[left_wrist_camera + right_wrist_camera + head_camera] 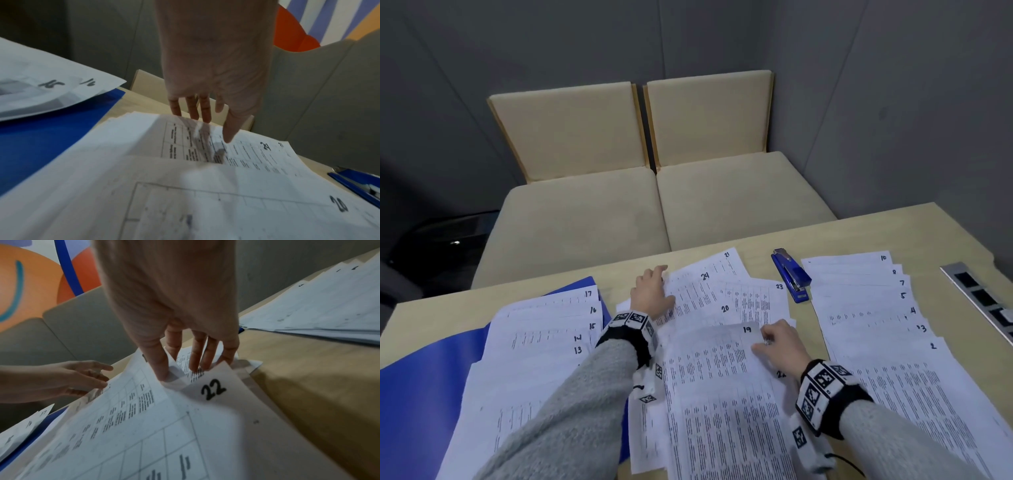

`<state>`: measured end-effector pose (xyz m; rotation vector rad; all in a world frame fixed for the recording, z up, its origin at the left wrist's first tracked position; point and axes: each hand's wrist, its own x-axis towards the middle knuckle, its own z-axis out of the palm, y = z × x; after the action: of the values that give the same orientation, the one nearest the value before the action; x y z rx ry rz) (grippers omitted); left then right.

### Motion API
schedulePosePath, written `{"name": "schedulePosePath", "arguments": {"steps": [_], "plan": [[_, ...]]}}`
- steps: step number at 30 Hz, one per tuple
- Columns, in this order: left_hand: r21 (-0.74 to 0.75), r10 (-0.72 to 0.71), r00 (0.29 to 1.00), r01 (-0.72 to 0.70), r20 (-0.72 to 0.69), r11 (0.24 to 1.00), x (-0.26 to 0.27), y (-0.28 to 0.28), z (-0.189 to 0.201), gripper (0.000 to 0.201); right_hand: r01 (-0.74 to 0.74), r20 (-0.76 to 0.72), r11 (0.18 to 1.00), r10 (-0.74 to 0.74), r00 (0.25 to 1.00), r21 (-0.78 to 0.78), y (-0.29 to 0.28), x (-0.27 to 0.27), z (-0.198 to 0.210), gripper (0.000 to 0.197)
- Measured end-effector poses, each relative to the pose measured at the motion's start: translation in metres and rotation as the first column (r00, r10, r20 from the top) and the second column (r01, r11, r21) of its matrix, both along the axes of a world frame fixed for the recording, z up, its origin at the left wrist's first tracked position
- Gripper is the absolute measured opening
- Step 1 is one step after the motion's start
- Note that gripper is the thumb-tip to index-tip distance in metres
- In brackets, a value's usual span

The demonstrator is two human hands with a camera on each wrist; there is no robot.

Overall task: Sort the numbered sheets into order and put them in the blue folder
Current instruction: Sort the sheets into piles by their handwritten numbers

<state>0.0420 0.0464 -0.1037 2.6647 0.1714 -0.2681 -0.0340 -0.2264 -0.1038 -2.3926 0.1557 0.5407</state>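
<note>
Mid-sort at the table (pixel 859 226): my right hand (pixel 779 337) pinches the top right corner of sheet 19 (pixel 722 377), thumb on top and fingers beneath, lifting it off the middle pile, while my left hand (pixel 650 291) lies flat with straight fingers on the far left part of sheet 24 (pixel 695 284), pinning the loose pages. Two runs look finished: sheets 2 to 10 (pixel 866 308) lie fanned along the table's right side, and sheets 13 to 17 (pixel 544 329) lie fanned at the left, resting on the open blue folder (pixel 421 394), which sits at the table's near left corner. The middle pile is the work left, I judge: 20 (pixel 709 311), 21 (pixel 722 263), 23 (pixel 760 298) and 24 lie out of order toward the far edge, with sheet 22 (pixel 213 390) just under the corner I am lifting. Some numbers, 1 among them, show on no corner I can see. A blue stapler (pixel 791 275) lies between the middle pile and the right fan. Nothing is yet gathered into a single stack, so I judge the sort well past half and the filing not begun.
</note>
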Motion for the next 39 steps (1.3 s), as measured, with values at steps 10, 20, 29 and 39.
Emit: {"name": "schedulePosePath", "arguments": {"steps": [10, 20, 29, 39], "plan": [[-0.027, -0.293, 0.939, 0.302, 0.178, 0.953, -0.033, -0.010, 0.002, 0.016, -0.008, 0.003, 0.997, 0.007, 1.000, 0.080, 0.009, -0.003, -0.001, 0.044], [-0.212, -0.123, 0.984, 0.093, -0.130, 0.973, 0.003, -0.059, 0.017, 0.014, 0.069, -0.018, 0.992, -0.067, 0.998, 0.102, 0.011, -0.017, -0.005, 0.041], [-0.255, -0.201, 0.979, 0.198, 0.014, 0.946, -0.050, -0.022, 0.032, 0.016, 0.213, 0.078, 0.977, -0.210, 0.974, -0.029, -0.011, -0.014, 0.023, 0.012], [-0.330, -0.205, 0.978, 0.204, 0.034, 0.922, -0.105, -0.004, 0.033, 0.043, 0.200, 0.010, 0.934, -0.213, 0.977, 0.296, -0.017, -0.007, 0.016, 0.022]]}}
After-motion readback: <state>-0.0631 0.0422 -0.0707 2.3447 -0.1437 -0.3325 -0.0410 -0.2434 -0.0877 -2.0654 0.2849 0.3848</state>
